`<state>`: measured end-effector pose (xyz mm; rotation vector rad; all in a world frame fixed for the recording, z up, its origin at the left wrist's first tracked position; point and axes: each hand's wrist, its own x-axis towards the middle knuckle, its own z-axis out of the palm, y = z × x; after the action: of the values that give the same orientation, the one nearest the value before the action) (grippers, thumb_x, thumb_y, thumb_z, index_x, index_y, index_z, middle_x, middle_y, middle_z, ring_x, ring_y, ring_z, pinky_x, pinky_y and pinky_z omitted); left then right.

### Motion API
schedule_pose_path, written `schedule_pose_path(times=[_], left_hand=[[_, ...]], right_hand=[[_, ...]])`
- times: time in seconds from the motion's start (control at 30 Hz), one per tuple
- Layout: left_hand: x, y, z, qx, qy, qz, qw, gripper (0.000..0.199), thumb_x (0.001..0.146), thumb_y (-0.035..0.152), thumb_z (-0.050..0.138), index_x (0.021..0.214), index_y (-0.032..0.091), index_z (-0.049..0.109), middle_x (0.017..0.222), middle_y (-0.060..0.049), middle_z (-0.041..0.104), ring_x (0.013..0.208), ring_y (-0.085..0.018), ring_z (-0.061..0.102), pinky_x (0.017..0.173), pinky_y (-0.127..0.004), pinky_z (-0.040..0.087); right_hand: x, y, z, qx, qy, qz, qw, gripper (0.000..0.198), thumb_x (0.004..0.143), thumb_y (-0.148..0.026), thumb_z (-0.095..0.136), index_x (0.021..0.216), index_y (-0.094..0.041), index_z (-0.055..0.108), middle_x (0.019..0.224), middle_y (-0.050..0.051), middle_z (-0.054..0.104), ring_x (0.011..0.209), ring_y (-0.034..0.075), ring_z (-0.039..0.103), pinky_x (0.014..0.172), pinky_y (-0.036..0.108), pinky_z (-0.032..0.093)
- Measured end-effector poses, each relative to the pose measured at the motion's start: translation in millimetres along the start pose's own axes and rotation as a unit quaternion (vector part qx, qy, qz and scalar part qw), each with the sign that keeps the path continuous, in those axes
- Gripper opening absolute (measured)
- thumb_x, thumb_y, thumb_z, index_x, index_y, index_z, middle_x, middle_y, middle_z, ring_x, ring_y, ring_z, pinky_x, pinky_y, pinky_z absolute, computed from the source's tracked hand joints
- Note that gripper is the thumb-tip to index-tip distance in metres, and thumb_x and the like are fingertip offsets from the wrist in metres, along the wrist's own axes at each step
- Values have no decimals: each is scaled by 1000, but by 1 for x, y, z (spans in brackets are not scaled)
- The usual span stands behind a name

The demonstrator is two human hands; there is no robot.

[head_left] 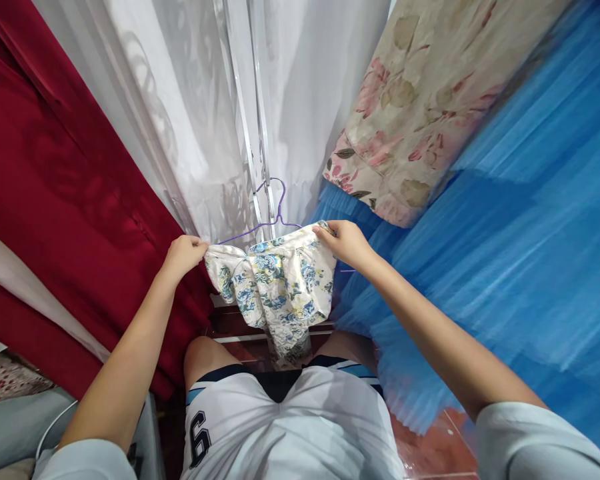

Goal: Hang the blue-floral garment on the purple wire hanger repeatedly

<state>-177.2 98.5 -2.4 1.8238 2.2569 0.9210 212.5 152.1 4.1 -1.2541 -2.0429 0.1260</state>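
A white garment with blue and yellow flowers [280, 280] hangs in front of me from a purple wire hanger [279, 217]. My left hand [186, 257] pinches its upper left corner. At the upper right corner, my right hand [344, 241] grips the cloth between thumb and fingers. The top edge is stretched between both hands and slopes slightly up to the right. Ruffled folds hang below it, with a narrower part reaching down in the middle. Above the cloth, the hanger's hook curves close to a white metal pole.
White curtains [180, 100] hang behind the white metal pole [245, 127]. A red curtain [80, 173] is at left. At right are a floral cloth [405, 120] and a blue pleated fabric [520, 267]. Red floor tiles [440, 443] show below. A grey container [147, 433] stands lower left.
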Motion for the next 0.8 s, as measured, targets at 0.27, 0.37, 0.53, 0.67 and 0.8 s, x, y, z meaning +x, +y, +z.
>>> schedule_pose_path(times=[0.27, 0.37, 0.53, 0.67, 0.8], left_hand=[[-5, 19, 15, 23, 87, 57, 994, 22, 80, 33, 54, 67, 18, 62, 62, -4, 59, 63, -20, 54, 60, -28, 34], [-11, 54, 31, 37, 173, 152, 972, 18, 86, 30, 51, 74, 19, 60, 72, -6, 60, 69, -21, 55, 65, -30, 35], [-16, 88, 55, -36, 192, 244, 950, 18, 93, 29, 46, 84, 20, 58, 89, -8, 60, 88, -23, 57, 79, -32, 39], [-26, 73, 56, -104, 126, 206, 965, 25, 97, 37, 40, 90, 21, 57, 82, -3, 62, 79, -18, 59, 71, -27, 39], [-32, 55, 45, -67, 123, 205, 969, 30, 96, 42, 40, 86, 20, 58, 85, -4, 63, 80, -18, 57, 72, -26, 38]], right_hand=[[0, -10, -7, -41, 9, -16, 999, 44, 91, -42, 47, 57, -21, 29, 50, -2, 35, 51, 12, 27, 54, 31, 17], [-3, -17, -4, -44, 4, 0, 999, 44, 91, -43, 47, 57, -21, 30, 51, -1, 36, 51, 13, 27, 54, 31, 18], [-12, -12, -3, 9, 11, -1, 1000, 43, 92, -43, 47, 58, -20, 32, 53, -3, 32, 52, 11, 26, 52, 30, 18], [-23, 11, -17, 85, 3, 20, 996, 46, 90, -49, 50, 57, -19, 39, 54, -3, 34, 53, 10, 30, 51, 27, 21], [-33, 44, -36, 281, -168, 129, 936, 47, 78, -58, 63, 59, -16, 57, 54, 0, 53, 51, 13, 45, 50, 26, 34]])
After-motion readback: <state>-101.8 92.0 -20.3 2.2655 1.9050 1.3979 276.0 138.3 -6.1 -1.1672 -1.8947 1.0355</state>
